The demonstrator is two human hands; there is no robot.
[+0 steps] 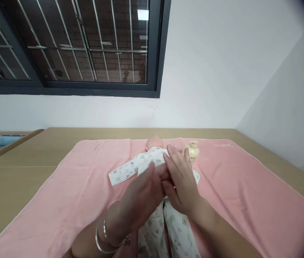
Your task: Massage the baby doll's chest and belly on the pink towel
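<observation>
My left hand [146,195], slightly blurred, is lifted with its palm turned inward and its thumb raised. Its fingertips are hidden behind my right hand [180,182]. That hand lies against it, fingers stretched out and close together. Nothing can be seen held between the two palms. Below and beyond them a baby doll lies on its back, dressed in white printed clothes [126,172]. Its smooth round head [154,142] points away from me, and one sleeve stretches out to the left. Just past my right fingertips stands a small cream-coloured jar [194,151] with a narrow neck.
A pink blanket [87,190] is spread under the doll, with a few creases on the right. It covers part of a wooden surface [19,182] that meets a white wall [200,64]. A dark-framed window [100,89] with metal bars is above at left.
</observation>
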